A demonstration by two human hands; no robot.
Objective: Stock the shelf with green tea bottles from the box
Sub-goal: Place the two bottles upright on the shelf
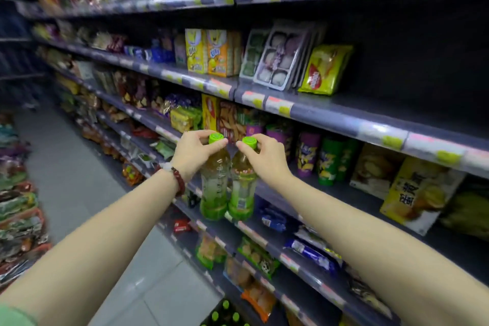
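Head view: both arms extend forward toward a multi-tier store shelf (330,116) that runs from the near right to the far left. The left hand (194,152) holds the left green tea bottle (214,180) by its green cap, fingers pinched around the cap rim; its grip is narrow and closed on the cap. The right hand (266,156) holds the right green tea bottle (243,188) in the same manner, grip narrow and closed on the cap. Both bottles hang upright, side by side and touching or very nearly so (the contact line is not clear), in front of the shelf edge at the level of the snack tier. Their bases sit just above or against the front rail of the lower tier; whether they rest on it cannot be told. A dark red bead bracelet (178,180) is on the left wrist. Behind the bottles stand purple and green snack canisters (326,161), with a yellow box (420,190) farther right. More green-capped bottles (225,316) show at the bottom edge, near the floor. The tiled floor (79,167) lies to the left. Far-left goods are blurred.
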